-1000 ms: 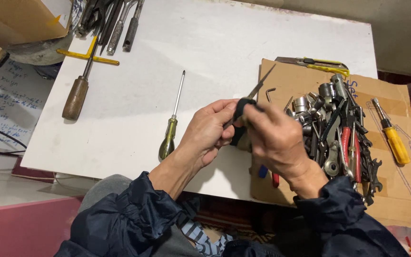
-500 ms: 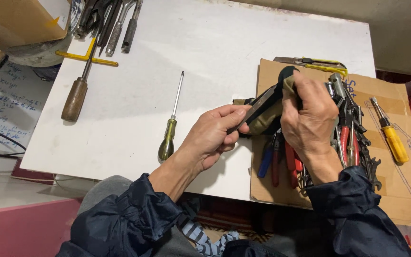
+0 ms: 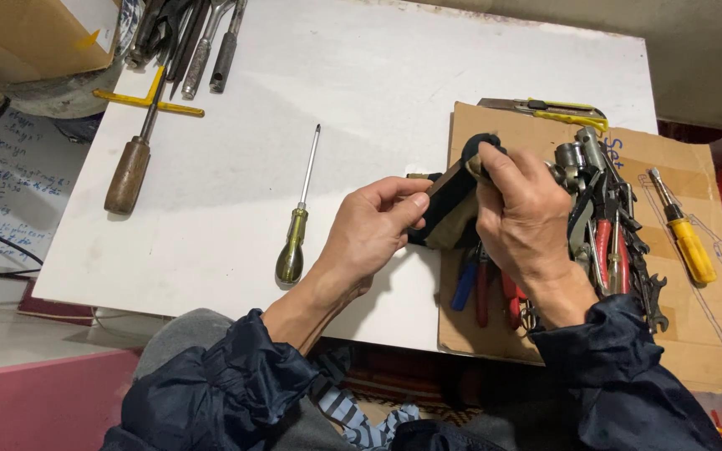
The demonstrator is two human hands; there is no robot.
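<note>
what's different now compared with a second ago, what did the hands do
Both hands still hold the dark cloth and the tool wrapped in it. The right hand has slid up and over the top of it; the left hand keeps pinching its near end. The green-handled screwdriver and the tool pile stayed put.

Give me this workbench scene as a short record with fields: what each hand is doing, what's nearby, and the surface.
left hand: grips one end of a dark cloth
right hand: pinches the cloth's upper part
what is inside the cloth: cannot tell
nearest loose tool: green-handled screwdriver, left of the hands
under the right hand: pile of pliers and wrenches on a cardboard sheet
far right: yellow-handled screwdriver
surface: white board
</note>
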